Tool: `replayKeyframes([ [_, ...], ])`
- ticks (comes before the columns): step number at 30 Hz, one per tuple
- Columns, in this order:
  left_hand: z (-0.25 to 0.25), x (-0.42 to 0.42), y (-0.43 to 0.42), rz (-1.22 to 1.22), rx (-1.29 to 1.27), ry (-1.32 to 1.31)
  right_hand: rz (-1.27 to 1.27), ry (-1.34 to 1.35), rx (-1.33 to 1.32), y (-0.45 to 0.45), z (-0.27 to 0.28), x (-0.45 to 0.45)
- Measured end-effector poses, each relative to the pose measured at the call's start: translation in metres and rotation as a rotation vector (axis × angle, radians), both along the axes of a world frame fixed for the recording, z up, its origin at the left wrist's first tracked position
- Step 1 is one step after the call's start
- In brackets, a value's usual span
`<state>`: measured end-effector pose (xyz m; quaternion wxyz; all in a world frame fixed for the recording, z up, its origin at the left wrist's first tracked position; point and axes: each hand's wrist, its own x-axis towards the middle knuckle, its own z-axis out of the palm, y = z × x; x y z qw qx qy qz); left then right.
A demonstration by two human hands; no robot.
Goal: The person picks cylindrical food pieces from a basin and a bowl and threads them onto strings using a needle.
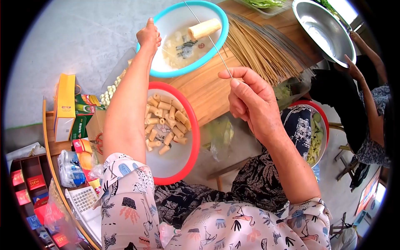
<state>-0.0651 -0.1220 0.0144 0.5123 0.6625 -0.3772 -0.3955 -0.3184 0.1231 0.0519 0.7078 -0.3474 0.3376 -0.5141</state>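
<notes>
My right hand pinches the lower end of a thin metal skewer, which points up and away from me. A pale, cylindrical piece of food is threaded on it, above a blue-rimmed basin. Cloudy liquid and a printed pattern show in the bottom of that basin. My left hand grips the basin's left rim, its fingers partly hidden. Nearer to me, a red-rimmed basin holds many short, tan, tube-shaped food pieces; my left forearm covers part of its left side.
Bundled thin sticks lie on the wooden table. At upper right, another person's hands hold a large metal basin. A red-rimmed container with green cut vegetables stands beside my right arm. Boxes and packages crowd the left.
</notes>
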Motion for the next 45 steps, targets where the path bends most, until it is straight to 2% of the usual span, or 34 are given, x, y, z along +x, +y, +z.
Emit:
replayKeyframes([
  [4,-0.013,0.005,0.0,-0.027,0.019,0.001,-0.006,0.04,-0.014,0.0,-0.001,0.001],
  [6,-0.02,0.009,0.006,-0.159,0.035,0.116,-0.014,0.048,-0.02,-0.001,-0.004,0.002],
  [7,-0.019,0.011,0.01,-0.149,0.045,0.117,-0.02,0.056,-0.023,-0.002,-0.005,0.002],
  [9,-0.018,0.023,0.025,-0.288,-0.048,0.183,-0.026,0.073,-0.022,-0.002,-0.005,0.005],
  [10,-0.012,0.027,0.04,-0.263,-0.03,0.173,-0.041,0.093,-0.034,-0.002,-0.006,0.007],
  [13,0.007,0.048,0.093,-0.486,-0.013,0.102,-0.029,0.104,-0.1,-0.001,-0.013,0.011],
  [17,0.005,0.067,0.181,-0.54,0.159,-0.102,-0.006,0.091,-0.129,0.001,-0.017,0.019],
  [19,-0.007,0.077,0.215,-0.586,0.195,-0.122,0.023,0.101,-0.132,0.001,-0.018,0.023],
  [20,-0.009,0.081,0.23,-0.569,0.186,-0.122,0.031,0.11,-0.129,0.001,-0.019,0.026],
  [22,-0.013,0.087,0.255,-0.471,0.246,-0.28,0.065,0.108,-0.148,0.001,-0.022,0.029],
  [24,-0.031,0.109,0.274,-0.404,0.175,-0.345,0.072,0.128,-0.133,0.002,-0.023,0.033],
  [26,-0.06,0.147,0.284,-0.381,0.227,-0.794,0.088,0.135,-0.147,0.0,-0.026,0.034],
  [28,-0.072,0.152,0.304,-0.345,0.264,-0.914,0.098,0.145,-0.16,0.0,-0.026,0.038],
  [32,-0.107,0.151,0.32,-0.326,0.265,-0.959,0.114,0.193,-0.158,0.0,-0.027,0.043],
  [33,-0.115,0.151,0.319,-0.316,0.264,-1.065,0.118,0.203,-0.157,0.0,-0.027,0.044],
  [34,-0.116,0.148,0.318,-0.306,0.262,-1.171,0.118,0.205,-0.156,0.0,-0.028,0.045],
  [38,-0.114,0.137,0.312,-0.292,0.297,-1.249,0.115,0.198,-0.153,-0.001,-0.03,0.043],
  [43,-0.102,0.135,0.299,-0.452,0.546,-1.369,0.106,0.205,-0.172,-0.002,-0.03,0.04],
  [45,-0.11,0.139,0.301,-0.467,0.523,-1.401,0.115,0.189,-0.179,-0.001,-0.029,0.04],
])
